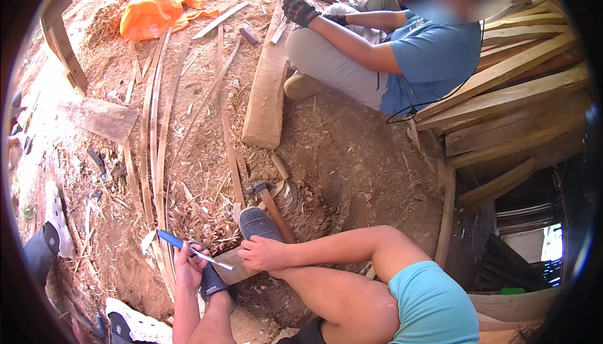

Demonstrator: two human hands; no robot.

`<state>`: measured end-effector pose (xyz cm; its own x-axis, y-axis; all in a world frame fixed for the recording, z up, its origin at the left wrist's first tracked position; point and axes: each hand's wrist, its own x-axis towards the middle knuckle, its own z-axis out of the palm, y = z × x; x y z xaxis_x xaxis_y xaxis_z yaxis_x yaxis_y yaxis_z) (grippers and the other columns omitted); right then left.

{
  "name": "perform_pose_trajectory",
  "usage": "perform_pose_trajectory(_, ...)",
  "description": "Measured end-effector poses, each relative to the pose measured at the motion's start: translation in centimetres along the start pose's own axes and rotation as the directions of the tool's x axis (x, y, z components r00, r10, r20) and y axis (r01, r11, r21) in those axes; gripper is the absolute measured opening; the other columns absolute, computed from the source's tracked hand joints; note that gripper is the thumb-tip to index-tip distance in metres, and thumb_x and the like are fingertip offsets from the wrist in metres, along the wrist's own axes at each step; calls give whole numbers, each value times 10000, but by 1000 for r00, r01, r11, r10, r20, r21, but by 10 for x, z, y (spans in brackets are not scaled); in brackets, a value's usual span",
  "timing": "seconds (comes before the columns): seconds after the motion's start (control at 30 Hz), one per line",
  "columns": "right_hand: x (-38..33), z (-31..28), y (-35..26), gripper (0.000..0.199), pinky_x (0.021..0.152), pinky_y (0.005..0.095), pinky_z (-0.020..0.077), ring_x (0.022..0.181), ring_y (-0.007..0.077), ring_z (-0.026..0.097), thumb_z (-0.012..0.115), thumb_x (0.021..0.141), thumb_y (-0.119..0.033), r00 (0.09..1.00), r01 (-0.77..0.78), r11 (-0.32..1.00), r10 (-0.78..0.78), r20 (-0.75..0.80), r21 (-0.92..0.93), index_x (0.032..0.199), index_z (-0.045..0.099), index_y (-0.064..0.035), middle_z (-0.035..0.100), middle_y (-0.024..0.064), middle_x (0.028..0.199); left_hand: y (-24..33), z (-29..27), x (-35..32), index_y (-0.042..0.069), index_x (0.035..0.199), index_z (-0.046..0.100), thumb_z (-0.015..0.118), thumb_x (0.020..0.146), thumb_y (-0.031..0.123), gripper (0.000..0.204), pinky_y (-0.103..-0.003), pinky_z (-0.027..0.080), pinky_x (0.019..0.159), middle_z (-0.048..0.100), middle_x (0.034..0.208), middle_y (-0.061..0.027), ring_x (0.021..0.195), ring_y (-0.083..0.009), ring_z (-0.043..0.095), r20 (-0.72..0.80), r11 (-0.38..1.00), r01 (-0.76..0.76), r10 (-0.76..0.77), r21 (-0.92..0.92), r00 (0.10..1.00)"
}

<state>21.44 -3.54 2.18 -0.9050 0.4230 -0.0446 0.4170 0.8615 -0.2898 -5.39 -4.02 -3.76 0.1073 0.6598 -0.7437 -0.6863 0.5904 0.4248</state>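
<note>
My left hand (pixel 189 267) is closed round a tool with a blue handle (pixel 171 239) and a narrow, pale metal blade (pixel 215 262). The blade points right, toward my other hand. My right hand (pixel 262 253) has its fingers curled together just above a wooden block (pixel 236 273); anything pinched in them is hidden. That block lies between my feet, one in a dark grey shoe (pixel 259 223). Beyond the right hand a hammer (pixel 269 204) lies with its wooden handle against the shoe. Close by rests a curved blade with a wooden handle (pixel 280 166).
Long thin wood strips (pixel 155 136) run across the shaving-covered ground. A thick plank (pixel 266 105) lies ahead. A gloved person (pixel 377 55) sits beyond it, by stacked timber (pixel 509 96). An orange bag (pixel 149 15) is far left; white shoes (pixel 58 218) show at left.
</note>
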Motion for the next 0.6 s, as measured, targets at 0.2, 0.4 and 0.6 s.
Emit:
perform_pose_trajectory(0.2,2,3,0,94,714,299,368,888,164,477,586,750,-233,998,25,998,-28,-48,-62,773,607,-145,503,-10,883,0,2,0,154,1077,426,553,978,264,195,-288,596,513,621,860,-63,725,-233,698,5,1000,2,-2,5,1000)
perform_pose_trajectory(0.4,2,0,0,106,685,299,360,886,154,476,573,754,-227,1000,-22,999,22,-10,-49,794,596,-131,496,-9,876,1,0,-2,145,1071,430,555,974,264,198,-300,598,524,620,858,-67,727,-239,696,11,1000,1,-1,8,1000)
perform_pose_trajectory(0.6,-2,4,1,157,679,295,389,911,166,486,575,752,-207,998,-63,998,63,-1,8,871,582,-104,496,2,902,0,0,-1,160,1060,420,552,976,262,187,-313,598,519,623,853,-63,721,-248,697,1,1000,2,-2,12,1000)
